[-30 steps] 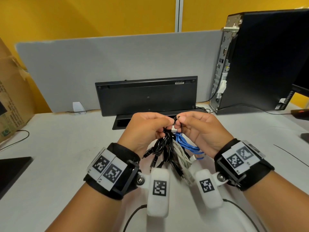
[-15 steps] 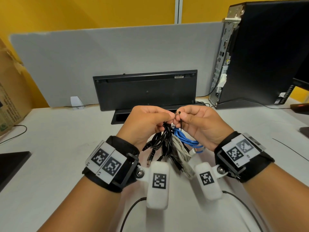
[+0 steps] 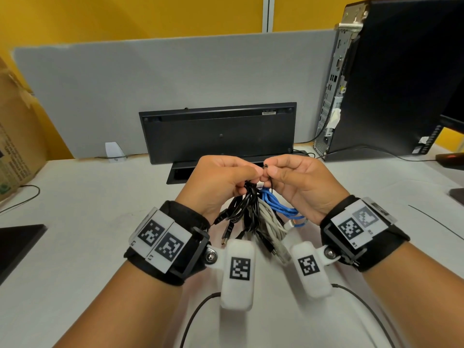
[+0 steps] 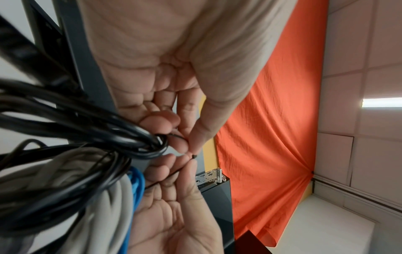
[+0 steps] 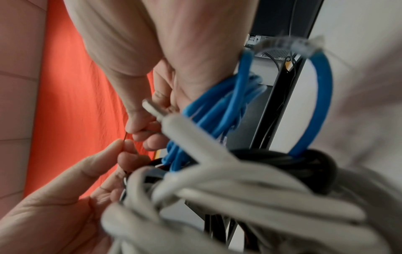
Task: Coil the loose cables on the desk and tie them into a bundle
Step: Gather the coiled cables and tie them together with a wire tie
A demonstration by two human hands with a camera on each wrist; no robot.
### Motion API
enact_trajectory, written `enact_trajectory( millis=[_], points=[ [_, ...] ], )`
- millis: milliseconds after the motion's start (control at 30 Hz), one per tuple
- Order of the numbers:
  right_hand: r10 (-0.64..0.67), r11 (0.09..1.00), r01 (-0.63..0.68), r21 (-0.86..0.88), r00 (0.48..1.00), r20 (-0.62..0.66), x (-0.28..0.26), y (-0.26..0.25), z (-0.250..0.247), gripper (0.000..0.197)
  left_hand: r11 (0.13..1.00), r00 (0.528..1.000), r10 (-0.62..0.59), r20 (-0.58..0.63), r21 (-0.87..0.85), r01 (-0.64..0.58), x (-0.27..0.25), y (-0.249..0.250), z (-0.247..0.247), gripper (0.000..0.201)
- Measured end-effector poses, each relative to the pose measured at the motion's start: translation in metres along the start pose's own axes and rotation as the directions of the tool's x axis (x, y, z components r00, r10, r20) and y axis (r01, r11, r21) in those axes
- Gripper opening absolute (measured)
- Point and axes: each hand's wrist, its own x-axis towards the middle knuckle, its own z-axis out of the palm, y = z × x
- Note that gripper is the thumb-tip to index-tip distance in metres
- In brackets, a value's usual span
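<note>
A bundle of coiled cables (image 3: 258, 214) hangs above the white desk (image 3: 88, 209) under both hands: black cables (image 3: 248, 204), a grey cable (image 3: 270, 222) and a blue cable (image 3: 278, 207). A thin black tie (image 3: 266, 167) loops round the bundle's top. My left hand (image 3: 251, 172) pinches the tie between thumb and fingers. My right hand (image 3: 272, 172) pinches it too, fingertips almost touching the left's. In the left wrist view the tie's small head (image 4: 193, 156) sits between the left hand (image 4: 180, 134) and the right hand (image 4: 174, 165). The right wrist view shows the blue cable (image 5: 217, 111) beside the right hand (image 5: 139, 130).
A black keyboard (image 3: 218, 131) leans on the grey partition behind the hands. A black computer tower (image 3: 401, 71) stands at the right and a cardboard box (image 3: 15, 136) at the left. A dark flat object (image 3: 17, 242) lies at the desk's left edge. A thin black cable (image 3: 30, 197) lies beside the box.
Both hands keep pinching the tie at the top of the bundle and sit slightly higher in the view. The bundle still hangs beneath them.
</note>
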Motion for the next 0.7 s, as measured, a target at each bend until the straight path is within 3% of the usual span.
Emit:
enact_trajectory(
  millis=[700],
  points=[
    [-0.024,1.0,0.024,-0.006,0.999,-0.023,0.0011,0.0008,0.0012,0.016,1.0,0.999,0.008,-0.052,0.004,-0.008,0.0016,-0.0026,0.0027,0.008]
  ],
)
